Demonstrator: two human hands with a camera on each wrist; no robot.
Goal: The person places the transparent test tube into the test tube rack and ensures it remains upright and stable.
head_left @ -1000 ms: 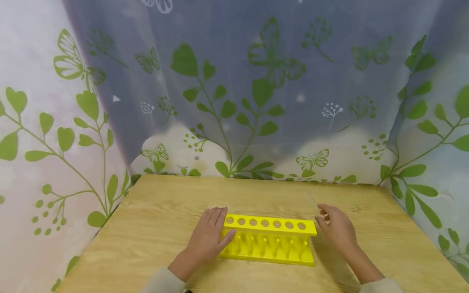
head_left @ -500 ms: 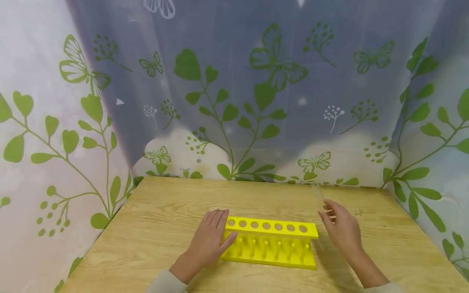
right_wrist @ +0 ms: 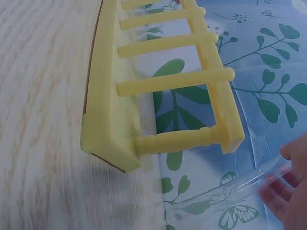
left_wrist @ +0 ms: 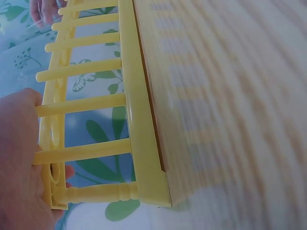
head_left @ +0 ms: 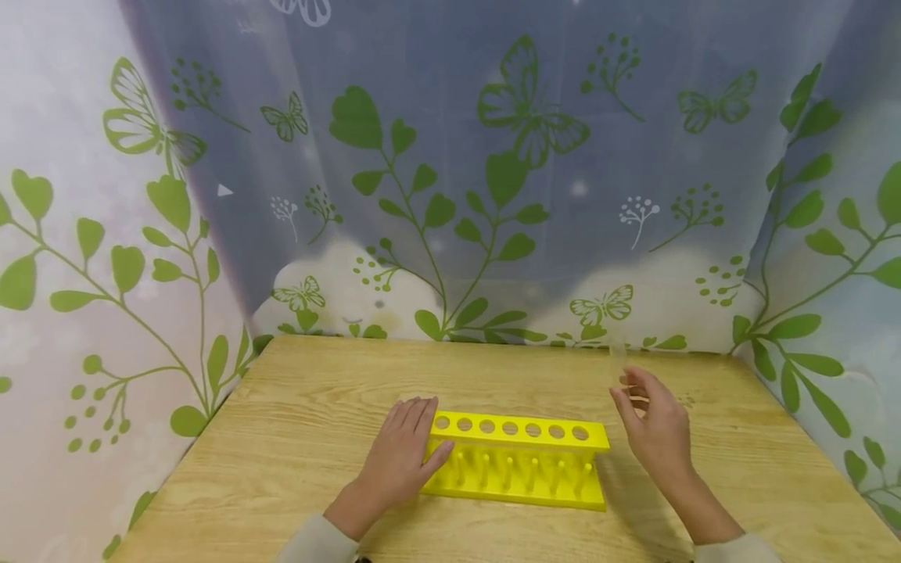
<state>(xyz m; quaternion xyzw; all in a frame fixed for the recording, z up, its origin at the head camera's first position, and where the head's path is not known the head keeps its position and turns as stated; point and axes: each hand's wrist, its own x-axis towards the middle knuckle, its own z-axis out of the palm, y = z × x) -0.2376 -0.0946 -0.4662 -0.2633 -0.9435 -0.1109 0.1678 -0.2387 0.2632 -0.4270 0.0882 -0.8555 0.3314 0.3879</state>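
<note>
A yellow test tube rack (head_left: pixel 517 500) stands upright on the table, with a row of round holes along its top bar and several pegs rising from its base. My left hand (head_left: pixel 397 457) grips the rack's left end; in the left wrist view the thumb side lies in front and fingertips (left_wrist: pixel 70 171) show behind the top bar. Beyond the rack's right end, my right hand (head_left: pixel 658 426) pinches a clear test tube (head_left: pixel 618 361) raised above the table. The right wrist view shows the transparent tube (right_wrist: pixel 235 188) slanting away from the fingers, apart from the rack.
The wood-grain table (head_left: pixel 317 383) reaches back to a hanging curtain (head_left: pixel 436 180) printed with leaves and butterflies. Similar patterned cloth (head_left: pixel 77 328) closes off the left side and the right side.
My right hand has moved slightly up and away, and the test tube has swung from leaning left to nearly upright. The left hand and rack stay in place.
</note>
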